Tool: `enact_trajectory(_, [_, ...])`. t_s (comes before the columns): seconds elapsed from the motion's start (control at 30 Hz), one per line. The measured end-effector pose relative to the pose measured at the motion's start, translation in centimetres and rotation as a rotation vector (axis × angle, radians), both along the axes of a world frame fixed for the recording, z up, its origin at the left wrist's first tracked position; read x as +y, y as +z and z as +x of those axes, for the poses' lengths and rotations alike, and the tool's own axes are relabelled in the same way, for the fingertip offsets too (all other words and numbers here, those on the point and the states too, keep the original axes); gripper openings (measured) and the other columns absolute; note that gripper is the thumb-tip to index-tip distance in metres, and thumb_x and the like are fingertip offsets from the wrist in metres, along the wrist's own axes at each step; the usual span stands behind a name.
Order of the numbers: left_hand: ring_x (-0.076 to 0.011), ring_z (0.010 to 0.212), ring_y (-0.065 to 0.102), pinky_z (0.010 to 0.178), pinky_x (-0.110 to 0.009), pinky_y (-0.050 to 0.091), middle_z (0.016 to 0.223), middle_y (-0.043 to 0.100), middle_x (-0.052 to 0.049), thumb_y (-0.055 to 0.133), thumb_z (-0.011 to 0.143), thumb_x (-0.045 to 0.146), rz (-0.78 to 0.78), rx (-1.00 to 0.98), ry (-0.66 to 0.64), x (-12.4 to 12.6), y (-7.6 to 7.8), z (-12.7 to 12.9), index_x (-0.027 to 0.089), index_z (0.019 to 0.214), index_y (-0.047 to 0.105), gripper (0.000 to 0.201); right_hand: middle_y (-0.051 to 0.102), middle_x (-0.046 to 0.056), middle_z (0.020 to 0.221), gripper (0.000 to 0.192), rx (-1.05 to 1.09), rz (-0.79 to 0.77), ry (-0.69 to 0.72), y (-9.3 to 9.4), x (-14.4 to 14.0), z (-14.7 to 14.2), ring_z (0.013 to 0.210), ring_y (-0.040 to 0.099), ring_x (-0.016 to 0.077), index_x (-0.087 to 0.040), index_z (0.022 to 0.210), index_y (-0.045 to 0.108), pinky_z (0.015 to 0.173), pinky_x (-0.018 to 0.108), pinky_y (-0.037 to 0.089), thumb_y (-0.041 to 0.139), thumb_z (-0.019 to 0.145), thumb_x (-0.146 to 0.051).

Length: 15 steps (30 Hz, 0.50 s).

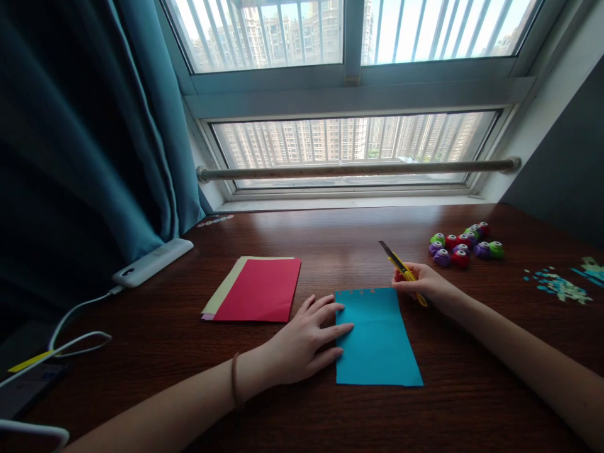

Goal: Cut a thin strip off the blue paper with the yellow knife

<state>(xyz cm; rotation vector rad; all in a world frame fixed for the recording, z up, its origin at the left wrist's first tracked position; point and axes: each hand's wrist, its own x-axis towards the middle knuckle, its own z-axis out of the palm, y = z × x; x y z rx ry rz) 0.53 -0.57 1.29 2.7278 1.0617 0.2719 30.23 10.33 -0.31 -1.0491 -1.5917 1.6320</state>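
A blue sheet of paper (377,346) lies flat on the wooden desk, with a row of small holes or marks along its top edge. My left hand (314,343) rests with fingers spread, the fingertips on the sheet's left edge. In my right hand (427,284) is a yellow and black utility knife (401,269), its dark blade extended and pointing up and left. That hand is beside the sheet's top right corner. Left of the sheet sits a stack of coloured paper (259,290), red on top with pale green and pink showing beneath.
Several colourful toys with eyes (460,245) cluster at the back right. Small blue and pale green paper scraps (561,286) lie at the far right. A white power strip or similar device (153,263) with a white cable (78,308) is by the curtain (155,126). A metal bar (358,168) crosses the window.
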Motion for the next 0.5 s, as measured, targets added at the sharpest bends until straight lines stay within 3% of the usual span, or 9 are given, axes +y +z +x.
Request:
enact_trajectory(0.33, [-0.0289,0.135,0.01,0.105,-0.058,0.016,0.147,0.02,0.0,0.047,0.093,0.034,-0.024,0.062,-0.012,0.03,0.17,-0.02,0.031,0.134,0.037,0.042,0.055,0.001,0.077,0.035,0.034,-0.062,0.007,-0.07,0.27,0.5,0.054,0.044,0.007,-0.015,0.083,0.053,0.042,0.016,0.032,0.078,0.064,-0.03])
enact_trajectory(0.5, [-0.0273,0.135,0.015,0.107,-0.055,0.015,0.148,0.017,0.0,0.046,0.094,0.034,-0.013,0.073,-0.018,0.11,0.09,-0.11,0.029,0.135,0.036,0.043,0.054,0.001,0.078,0.036,0.025,-0.062,0.021,-0.28,0.46,0.58,0.052,0.043,0.0066,-0.015,0.085,0.054,0.041,0.017,0.032,0.078,0.065,-0.032])
